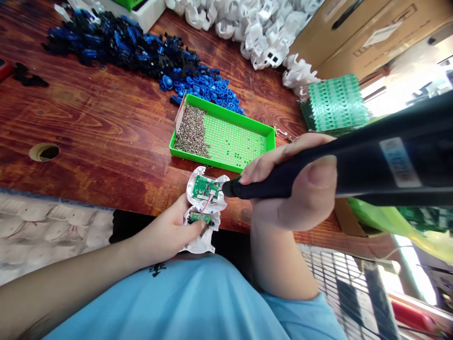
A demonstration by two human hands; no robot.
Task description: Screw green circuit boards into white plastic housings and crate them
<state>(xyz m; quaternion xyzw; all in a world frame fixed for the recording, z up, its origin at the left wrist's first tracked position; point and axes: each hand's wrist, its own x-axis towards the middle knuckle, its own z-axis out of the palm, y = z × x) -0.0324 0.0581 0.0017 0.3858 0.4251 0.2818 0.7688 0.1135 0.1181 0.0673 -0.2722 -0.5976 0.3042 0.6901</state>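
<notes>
My left hand (pixel 177 225) is closed around a white plastic housing (pixel 201 243) at the table's front edge, its thumb near a small green board in the lower part. A larger green circuit board (pixel 204 188) sits in the upper part, with thin wires running between the two. My right hand (pixel 300 189) grips a dark electric screwdriver (pixel 357 156) lying nearly level. Its tip meets the right side of the housing's upper part; whether a screw is there I cannot make out. Just beyond the housing stands a green tray (pixel 244 119) with many small screws (pixel 191 132) at its left end.
Behind the tray lie heaps of blue buttons (pixel 212 89) and black-and-blue parts (pixel 123 40). White housings (pixel 262 28) are piled at the back, beside cardboard boxes (pixel 382 33). A stack of green boards (pixel 338 101) stands right. The table (pixel 88 127) has a round hole at left.
</notes>
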